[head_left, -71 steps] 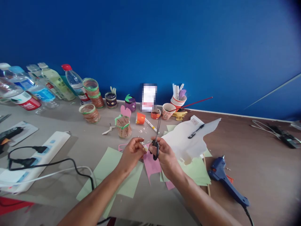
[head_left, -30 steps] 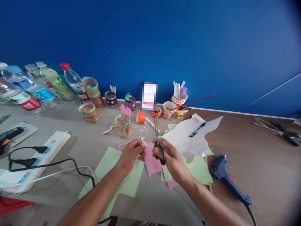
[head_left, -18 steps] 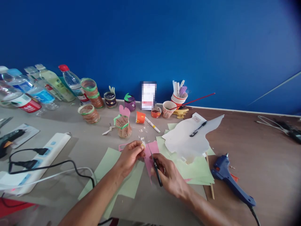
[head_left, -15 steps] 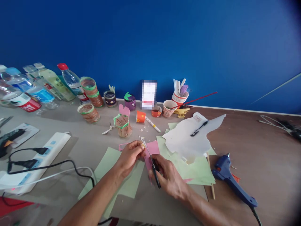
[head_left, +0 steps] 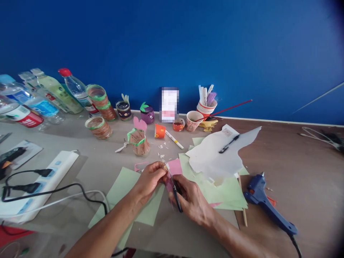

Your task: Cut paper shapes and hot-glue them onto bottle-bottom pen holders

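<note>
My right hand (head_left: 192, 197) is closed round a pair of scissors (head_left: 176, 195) with black handles, blades pointing up and away from me. Pinched in the fingers of my left hand (head_left: 152, 179) is a small yellow-and-white paper piece (head_left: 166, 166), right beside the blades; most of it is hidden by the fingertips. Under the hands lies pink paper (head_left: 176, 165), with light green sheets (head_left: 122, 186) to the left. Tiny white scraps (head_left: 162, 146) are scattered just beyond the blades. A brown-wrapped jar (head_left: 141, 145) with a green rim and pink paper shape stands farther back.
At right lies a blue glue gun (head_left: 264, 204) with its cable. A torn white sheet (head_left: 212, 154) bears a black pen (head_left: 229, 144). Behind stand an orange cup piece (head_left: 160, 131), a marker (head_left: 174, 139) and paper cups (head_left: 194, 122). Bottles (head_left: 76, 87) and a power strip (head_left: 51, 182) are left.
The view has shifted slightly. The scissor blades and the small paper piece have moved a little against each other; both hands keep their hold.
</note>
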{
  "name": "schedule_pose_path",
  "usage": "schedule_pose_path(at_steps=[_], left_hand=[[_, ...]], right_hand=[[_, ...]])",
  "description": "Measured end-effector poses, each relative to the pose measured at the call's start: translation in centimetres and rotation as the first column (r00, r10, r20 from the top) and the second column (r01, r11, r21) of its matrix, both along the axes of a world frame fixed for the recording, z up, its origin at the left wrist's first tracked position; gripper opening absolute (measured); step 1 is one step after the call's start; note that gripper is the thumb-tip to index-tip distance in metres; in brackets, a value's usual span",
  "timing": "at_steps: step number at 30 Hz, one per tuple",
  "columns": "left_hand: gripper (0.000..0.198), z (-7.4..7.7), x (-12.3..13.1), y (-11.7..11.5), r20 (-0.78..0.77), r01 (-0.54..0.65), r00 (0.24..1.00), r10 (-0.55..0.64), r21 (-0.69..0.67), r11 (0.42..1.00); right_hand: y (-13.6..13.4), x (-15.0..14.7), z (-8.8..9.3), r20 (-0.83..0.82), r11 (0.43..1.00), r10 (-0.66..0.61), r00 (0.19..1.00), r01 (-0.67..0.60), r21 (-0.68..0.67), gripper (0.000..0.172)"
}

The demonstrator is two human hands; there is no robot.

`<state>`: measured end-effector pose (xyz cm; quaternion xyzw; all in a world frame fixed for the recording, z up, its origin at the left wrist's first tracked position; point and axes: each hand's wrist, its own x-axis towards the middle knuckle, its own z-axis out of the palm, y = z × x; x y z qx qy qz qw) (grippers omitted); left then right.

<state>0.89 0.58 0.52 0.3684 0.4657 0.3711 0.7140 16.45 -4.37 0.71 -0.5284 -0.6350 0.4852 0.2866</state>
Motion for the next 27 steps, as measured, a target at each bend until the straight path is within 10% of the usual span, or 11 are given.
schedule_pose_path(at_steps=[27], left_hand=[[0.009, -0.6, 0.0, 0.1, 0.015, 0.016, 1.000, -0.015, -0.034, 0.999]], right_hand=[[-0.2, 0.1, -1.3, -0.109, 0.993, -0.010, 0.994, -0.002, -0.116, 0.019]])
